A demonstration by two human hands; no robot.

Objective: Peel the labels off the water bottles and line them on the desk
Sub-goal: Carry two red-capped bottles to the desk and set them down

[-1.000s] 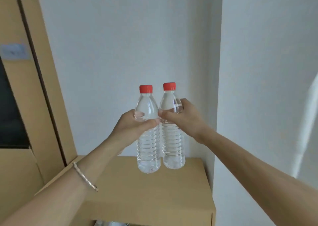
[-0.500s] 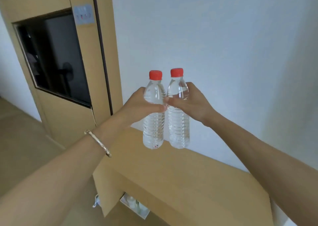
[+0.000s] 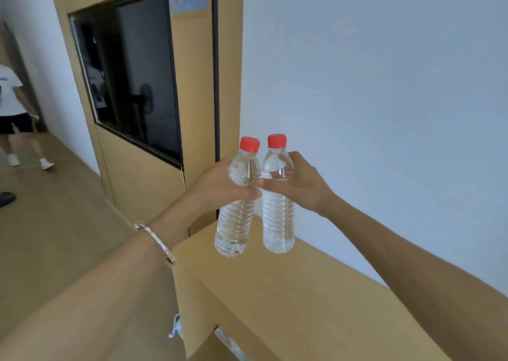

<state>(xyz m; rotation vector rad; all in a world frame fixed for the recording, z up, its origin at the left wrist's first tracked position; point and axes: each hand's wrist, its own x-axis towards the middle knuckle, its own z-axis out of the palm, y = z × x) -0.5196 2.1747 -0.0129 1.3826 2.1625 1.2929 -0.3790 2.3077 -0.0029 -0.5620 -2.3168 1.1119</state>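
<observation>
Two clear water bottles with red caps and no labels hang side by side in the air above the wooden desk (image 3: 302,286). My left hand (image 3: 220,186) grips the left bottle (image 3: 235,223) around its upper body; this bottle tilts slightly. My right hand (image 3: 297,184) grips the right bottle (image 3: 277,223) at the same height, and it is upright. The two bottles touch near the shoulders, and my thumbs meet between them. Both bottle bases are off the desk surface.
A white wall stands behind the desk. To the left is a wooden panel with a dark window (image 3: 132,72). A person (image 3: 13,107) in a white shirt walks on the floor at far left. Something white (image 3: 176,325) hangs under the desk edge.
My view has swung left, bringing the window panel and the walking person into sight. Both bottles stay gripped together and have drifted toward the desk's left end.
</observation>
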